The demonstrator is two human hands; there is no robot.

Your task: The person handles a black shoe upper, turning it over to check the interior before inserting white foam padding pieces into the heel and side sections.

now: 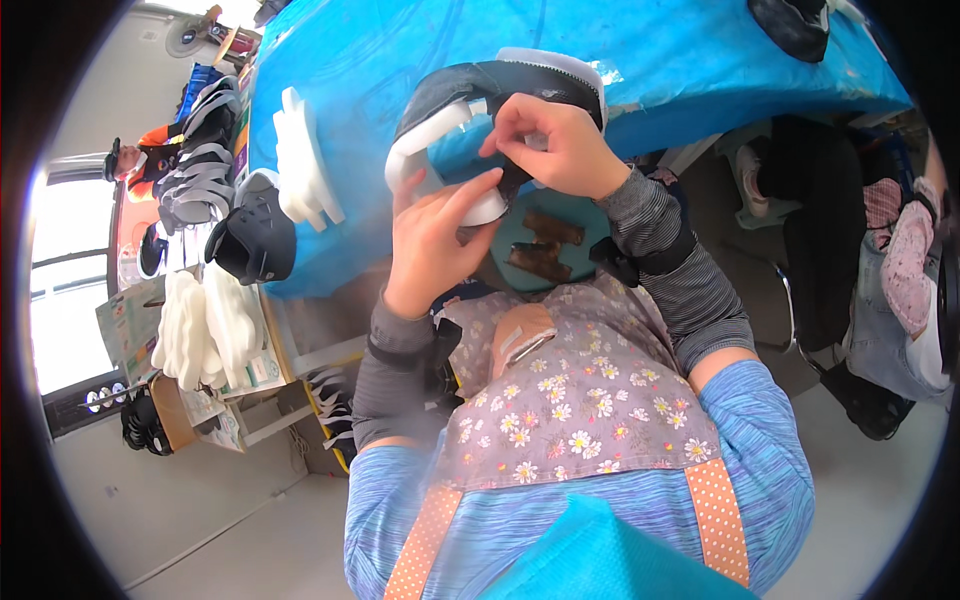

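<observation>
A dark grey, curved shoe-like piece with a white ridged edge lies across the near part of the blue-covered table. A curved white foam strip runs along its near left side. My left hand is closed at the near end of this strip, its thumb and fingers around it. My right hand is in a pinch over the dark piece, right of the strip. What its fingertips hold, if anything, is too small to make out. White foam pieces lie on the table to the left.
A dark padded shoe-like piece sits at the table's left edge, near stacked grey pieces and white foam pieces. Below my hands is a round teal surface with brown objects. A black shoe lies far right; people sit at right.
</observation>
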